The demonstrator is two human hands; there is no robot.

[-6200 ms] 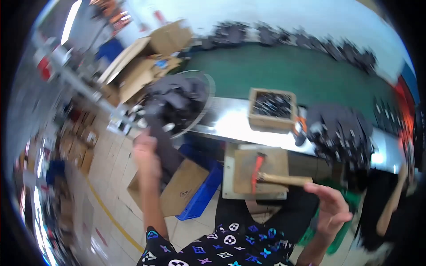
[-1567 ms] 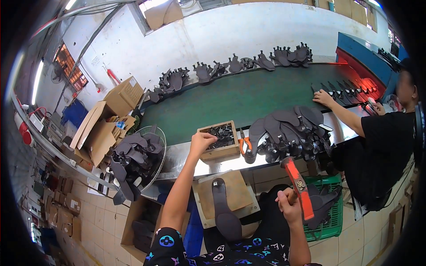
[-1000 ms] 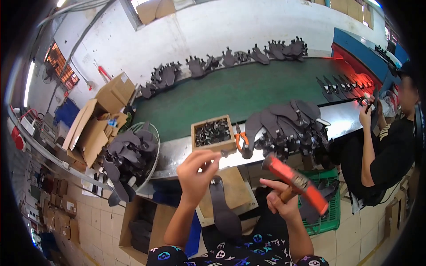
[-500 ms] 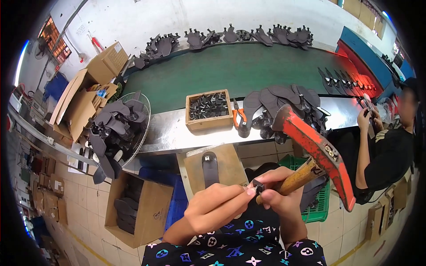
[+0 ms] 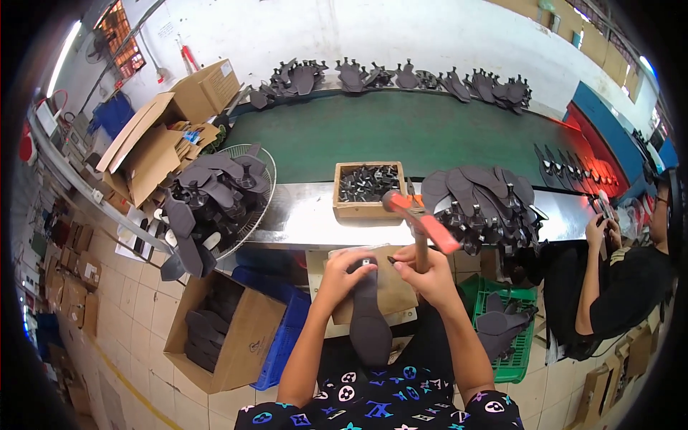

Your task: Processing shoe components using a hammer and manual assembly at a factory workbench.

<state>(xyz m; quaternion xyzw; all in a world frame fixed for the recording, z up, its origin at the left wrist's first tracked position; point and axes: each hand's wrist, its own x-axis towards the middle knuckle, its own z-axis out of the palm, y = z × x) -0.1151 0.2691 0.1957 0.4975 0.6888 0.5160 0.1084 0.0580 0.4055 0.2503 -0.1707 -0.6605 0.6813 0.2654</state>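
A dark grey shoe sole [image 5: 370, 330] lies lengthwise over the board-topped work block [image 5: 398, 292], its wide end toward me. My left hand [image 5: 344, 278] holds its narrow far end, fingers beside a small bright metal square [image 5: 367, 262]. In my right hand [image 5: 431, 278] is a hammer [image 5: 430, 228] with a red head and wooden handle, its head raised. The same hand's fingertips pinch a small dark heel piece [image 5: 392, 259], just right of the sole's end.
Beyond the block, a wooden box [image 5: 369, 209] holds small black-and-metal pieces beside piled soles [image 5: 473, 188]. A wire basket [image 5: 266, 204] of soles, a cardboard box [image 5: 240, 347] and a green crate [image 5: 512, 371] surround me. A co-worker [image 5: 620, 287] sits right of me near the green conveyor [image 5: 322, 143].
My hands have parted and moved forward to the block. The left hand has let go of the small piece and taken the sole, which now lies closer to me. The hammer has moved forward and left.
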